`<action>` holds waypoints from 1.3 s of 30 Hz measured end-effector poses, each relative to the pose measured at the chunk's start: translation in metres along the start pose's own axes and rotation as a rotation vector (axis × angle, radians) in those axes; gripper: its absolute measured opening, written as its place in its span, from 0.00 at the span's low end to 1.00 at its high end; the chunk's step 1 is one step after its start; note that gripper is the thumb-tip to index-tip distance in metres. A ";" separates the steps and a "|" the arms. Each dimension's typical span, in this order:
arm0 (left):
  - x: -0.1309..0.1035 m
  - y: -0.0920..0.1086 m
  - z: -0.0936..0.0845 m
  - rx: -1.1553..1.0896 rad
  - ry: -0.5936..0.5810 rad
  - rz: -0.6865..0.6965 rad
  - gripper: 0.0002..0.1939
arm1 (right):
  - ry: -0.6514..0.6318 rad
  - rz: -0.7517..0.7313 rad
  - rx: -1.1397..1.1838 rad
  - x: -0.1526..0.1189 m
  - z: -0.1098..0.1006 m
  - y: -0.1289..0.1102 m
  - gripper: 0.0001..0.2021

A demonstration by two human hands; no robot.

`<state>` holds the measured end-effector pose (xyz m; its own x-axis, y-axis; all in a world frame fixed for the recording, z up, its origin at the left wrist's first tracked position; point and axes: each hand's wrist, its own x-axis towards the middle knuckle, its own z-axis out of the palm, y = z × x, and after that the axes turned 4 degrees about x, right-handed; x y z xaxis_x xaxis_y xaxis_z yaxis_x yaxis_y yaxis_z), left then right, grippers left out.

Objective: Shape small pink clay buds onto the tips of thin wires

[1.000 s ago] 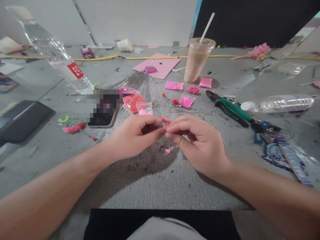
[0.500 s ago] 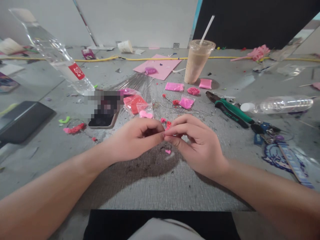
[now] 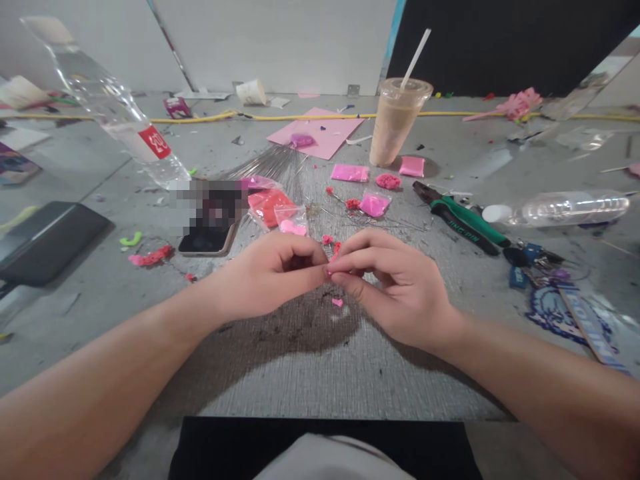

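Observation:
My left hand (image 3: pixel 280 270) and my right hand (image 3: pixel 393 283) meet at the fingertips over the table's middle. Both are closed in a pinch on a small bit of pink modelling clay (image 3: pixel 329 271), mostly hidden by the fingers. Red clay pieces (image 3: pixel 337 247) and a pinkish blob (image 3: pixel 327 239) show just beyond the fingertips; whether they join the held bit I cannot tell. A loose pink clay scrap (image 3: pixel 337 303) lies on the table below. Past my hands are clear bags of red clay (image 3: pixel 270 208) and pink clay (image 3: pixel 293 227), and a magenta packet (image 3: pixel 375 205).
Left are a phone (image 3: pixel 207 233), a tall bottle (image 3: pixel 125 127), a black case (image 3: pixel 55 240) and red clay on wire (image 3: pixel 155 256). A bundle of wires (image 3: pixel 270 162) lies behind. Right are green-handled pliers (image 3: pixel 463 223), a drink cup (image 3: pixel 400 123), a lying bottle (image 3: pixel 565 210) and keys (image 3: pixel 537 260).
My hands stay pinched together at nearly the same spot, with only a slight shift of the fingers. The whole view has moved very slightly; nothing on the table has been displaced.

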<state>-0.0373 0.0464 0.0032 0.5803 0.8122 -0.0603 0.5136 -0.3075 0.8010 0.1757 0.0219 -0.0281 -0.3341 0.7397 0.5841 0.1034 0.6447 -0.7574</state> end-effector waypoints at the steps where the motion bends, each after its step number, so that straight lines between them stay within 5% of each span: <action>1: 0.000 0.000 0.000 -0.001 -0.006 0.007 0.13 | -0.006 -0.001 -0.001 0.000 -0.001 0.000 0.05; 13: -0.003 -0.001 -0.005 0.023 -0.030 0.211 0.08 | -0.152 0.046 0.135 0.006 -0.007 -0.001 0.06; 18: -0.004 -0.003 -0.003 0.105 -0.009 0.261 0.08 | -0.190 0.252 0.200 0.005 -0.005 -0.002 0.04; 27: -0.001 -0.008 -0.002 0.282 0.102 0.367 0.09 | -0.174 0.736 0.682 0.006 0.000 0.004 0.13; 39: 0.001 -0.017 0.011 0.560 -0.091 0.383 0.09 | 0.042 0.637 0.785 0.006 -0.001 0.002 0.14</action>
<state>-0.0383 0.0464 -0.0168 0.8245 0.5576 0.0963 0.4968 -0.7948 0.3485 0.1749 0.0280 -0.0253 -0.3973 0.9177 0.0024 -0.3995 -0.1706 -0.9007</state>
